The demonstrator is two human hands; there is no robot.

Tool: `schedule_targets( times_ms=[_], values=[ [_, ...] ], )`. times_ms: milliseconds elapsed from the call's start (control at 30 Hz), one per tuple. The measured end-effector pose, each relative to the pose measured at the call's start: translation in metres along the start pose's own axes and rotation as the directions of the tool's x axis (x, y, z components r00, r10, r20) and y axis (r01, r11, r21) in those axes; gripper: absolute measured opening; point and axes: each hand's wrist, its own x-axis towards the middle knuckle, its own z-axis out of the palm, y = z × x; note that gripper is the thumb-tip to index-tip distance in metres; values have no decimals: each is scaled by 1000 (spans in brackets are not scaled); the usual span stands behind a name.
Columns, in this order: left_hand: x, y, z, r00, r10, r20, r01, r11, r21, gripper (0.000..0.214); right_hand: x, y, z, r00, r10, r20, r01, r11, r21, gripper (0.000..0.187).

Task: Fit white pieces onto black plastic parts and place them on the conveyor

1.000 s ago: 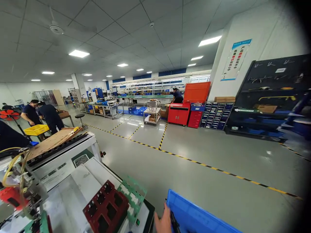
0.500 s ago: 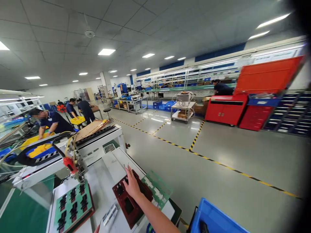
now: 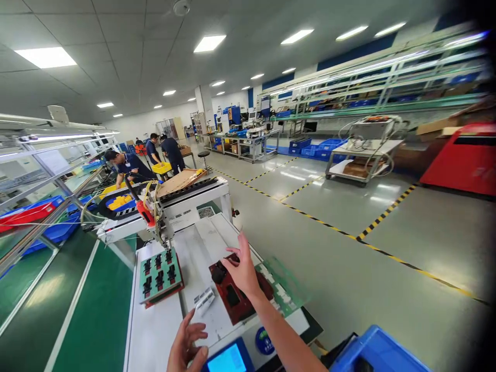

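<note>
My right hand (image 3: 245, 274) hovers over a dark red fixture plate (image 3: 236, 312), thumb and fingers apart, with nothing visible between them. By its thumb, a black part (image 3: 219, 274) sits at the plate's upper left; contact with it is unclear. Beside the plate lies a clear-and-green sheet (image 3: 285, 289) carrying pale pieces. My left hand (image 3: 186, 343) is low in the view, fingers spread and holding nothing. A small silver-white block (image 3: 204, 298) lies just beyond its fingertips. Further left, a green plate (image 3: 159, 276) on a red base bears several black parts in rows.
A machine head with a red-handled tool (image 3: 146, 213) stands above the green plate. A lit blue screen (image 3: 228, 359) is at the bench front. A blue bin (image 3: 377, 349) stands at lower right. Co-workers (image 3: 129, 164) bend over yellow trays behind. Yellow-black tape (image 3: 333, 227) marks the floor.
The view has swung left. My right hand has lifted from the red plate with its fingers spread, exposing the black part. My left hand has come up into view from the bottom edge.
</note>
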Motion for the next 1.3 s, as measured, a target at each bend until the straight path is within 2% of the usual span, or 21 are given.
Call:
schedule_targets(
  times_ms=[67,167,300,400,467,533,600,667,733,800,867,1000,1300],
  values=[
    [4,8,9,1000,17,20,-16,999,-39,79,-14,-28,4,995,95,36,-99,983,153,101],
    [11,27,24,997,16,81,-8,995,-98,82,-40,-56,9,958,255,128,-285,881,377,104],
    [9,44,38,984,69,165,-36,981,-192,87,-70,-70,7,927,315,204,-375,801,467,93],
    [2,49,44,976,47,215,21,953,-302,101,-84,-73,2,934,277,225,-352,821,451,83],
    [-2,53,46,978,40,203,35,934,-355,111,-92,-74,-1,956,205,208,-272,885,379,72],
    [-4,57,45,990,76,122,-30,940,-340,111,-102,-77,-6,982,134,135,-165,953,255,60],
    [-5,61,43,990,140,12,-134,964,-231,99,-112,-82,-11,990,118,79,-131,975,181,56],
    [-4,62,39,974,218,-61,-222,972,-79,85,-122,-88,-15,973,186,133,-213,951,224,58],
    [-4,61,35,952,296,-82,-295,955,27,80,-129,-93,-17,933,266,243,-331,899,288,62],
    [-5,59,34,943,326,-66,-323,945,41,79,-134,-96,-16,899,319,300,-409,858,311,67],
    [-7,57,34,952,304,-37,-304,953,-6,79,-136,-95,-12,883,348,314,-442,840,313,72],
    [-10,55,36,956,291,-39,-293,954,-69,77,-138,-89,-7,872,354,337,-451,849,275,74],
    [-11,57,35,947,318,-50,-320,947,-29,74,-141,-93,-3,891,332,311,-402,895,194,76]
  ],
)
